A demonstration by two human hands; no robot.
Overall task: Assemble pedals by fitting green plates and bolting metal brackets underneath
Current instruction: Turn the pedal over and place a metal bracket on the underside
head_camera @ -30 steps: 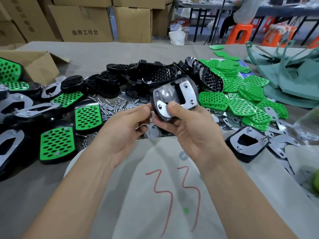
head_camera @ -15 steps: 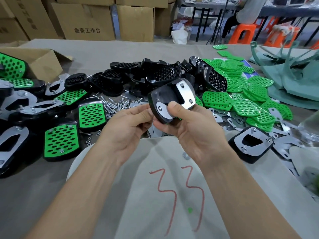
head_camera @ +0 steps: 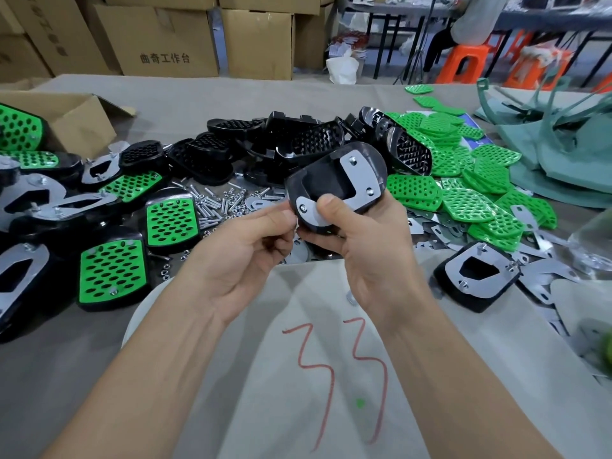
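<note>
Pedal [head_camera: 326,180] underside up with metal bracket [head_camera: 361,177] showing, gripped by right hand [head_camera: 371,256], left hand [head_camera: 251,250] pinching its lower-left edge

Saw brown cardboard boxes [head_camera: 165,38] stacked beyond the worktop's [head_camera: 205,94] far edge, left to middle. Past the far right corner, saw dark-legged tables [head_camera: 397,9] and orange stools [head_camera: 463,64], a white bag [head_camera: 342,69] between boxes and tables. Found the worktop draped in grey cloth.
</note>
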